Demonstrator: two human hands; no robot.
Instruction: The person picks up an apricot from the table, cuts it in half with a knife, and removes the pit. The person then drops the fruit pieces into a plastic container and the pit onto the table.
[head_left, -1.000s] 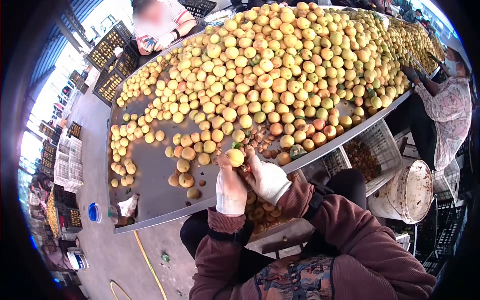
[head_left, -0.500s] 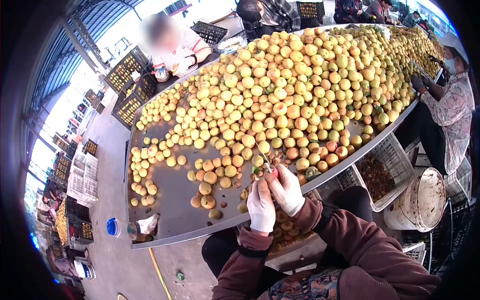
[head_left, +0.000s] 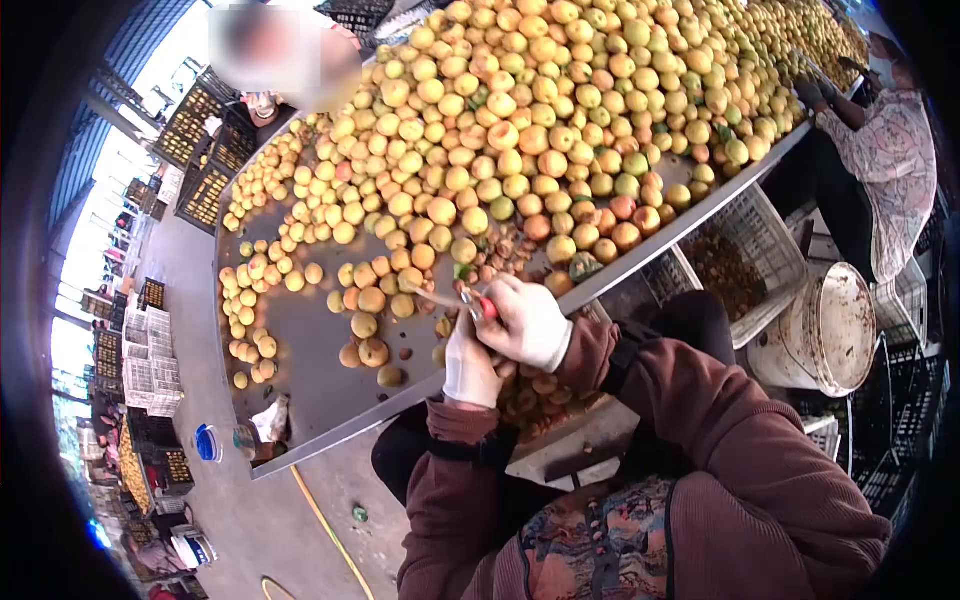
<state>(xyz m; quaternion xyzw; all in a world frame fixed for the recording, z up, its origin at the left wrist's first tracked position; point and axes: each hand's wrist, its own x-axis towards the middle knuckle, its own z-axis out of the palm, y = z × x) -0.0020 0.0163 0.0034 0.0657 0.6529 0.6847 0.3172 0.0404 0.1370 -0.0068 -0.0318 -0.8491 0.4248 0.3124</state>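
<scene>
My right hand [head_left: 525, 322], in a white glove, is closed around the red handle of a knife [head_left: 487, 308] whose blade points left over the table edge. Close against it, my left hand [head_left: 470, 367], gloved with partly bare-looking fingers, is closed; what it holds is hidden. Both hands are above the near rim of the metal table [head_left: 350, 432]. Beyond them lies a big heap of yellow-orange fruit [head_left: 510, 135], with small brown pits or scraps [head_left: 497, 250] just past the knife. Below my hands, cut fruit [head_left: 540, 397] fills a container.
A crate of scraps [head_left: 722, 270] and a stained white bucket [head_left: 815, 330] stand at the right. A co-worker [head_left: 885, 150] sits beyond them; another person [head_left: 335, 60] is across the table. A blue-capped bottle [head_left: 208, 443] is beside the left table corner.
The view has tilted down and shifted, so the table sits higher and further left. My hands have moved left and slightly closer together, and the knife blade now points more leftward.
</scene>
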